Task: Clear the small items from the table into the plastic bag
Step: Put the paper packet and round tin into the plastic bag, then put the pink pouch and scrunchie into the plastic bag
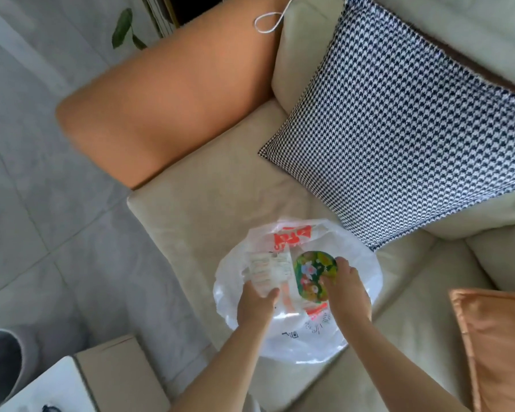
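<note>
Nearest, at the lower left: a corner of the white desk with a small dark item at the edge, likely still to clear. Beyond it, over the plastic bag lying on the cream sofa: left hand curled round a pale printed packet, right hand pinching a round green floral item, both at the bag's mouth. Step in hand, by the look of it: dropping these two in. Next: easing fingers apart above the opening, keeping the limp film from folding shut. Farther off: a houndstooth cushion just beside the bag, an orange cushion at right, an orange armrest, a white cord. Nothing barring the drop.
</note>
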Tool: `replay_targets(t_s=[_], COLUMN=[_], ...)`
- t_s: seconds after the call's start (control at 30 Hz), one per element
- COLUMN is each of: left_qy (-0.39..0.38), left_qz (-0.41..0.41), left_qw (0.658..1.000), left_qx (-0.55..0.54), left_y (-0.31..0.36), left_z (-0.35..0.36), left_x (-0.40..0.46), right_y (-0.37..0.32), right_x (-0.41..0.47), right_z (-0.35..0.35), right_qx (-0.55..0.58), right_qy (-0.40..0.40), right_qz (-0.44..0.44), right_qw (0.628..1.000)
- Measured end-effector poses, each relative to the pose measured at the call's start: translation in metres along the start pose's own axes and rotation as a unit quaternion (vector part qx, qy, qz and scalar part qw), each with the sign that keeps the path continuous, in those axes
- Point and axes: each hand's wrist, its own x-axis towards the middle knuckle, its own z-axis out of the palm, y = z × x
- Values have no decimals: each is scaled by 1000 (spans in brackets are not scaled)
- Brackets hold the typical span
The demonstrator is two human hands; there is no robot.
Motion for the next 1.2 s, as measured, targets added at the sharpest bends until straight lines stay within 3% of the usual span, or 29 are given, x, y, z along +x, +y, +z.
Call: replay_targets(t_s=[0.2,0.37,0.63,0.87,1.2], left_qy=[-4,-68,-90,-68,33], left_qz=[29,25,-10,-1,23], left_qw=[1000,996,994,996,999], left_qx=[12,47,53,51,-8], left_y=[1,1,12,-3,-75], left_z=[0,5,-28,-67,-136], left_x=[9,8,-53,-133,-232], right_y=[9,11,-4,-49,-93], right_x=[7,1,-39,-107,-230], right_z=[20,23,-1,-33,-20], right_qx=[-4,-60,-75,-106,-199], right_qy=[-35,-67,-104,-118,-161], right_qz=[7,-40,-73,-158,-331], right_qw=[999,995,989,975,908])
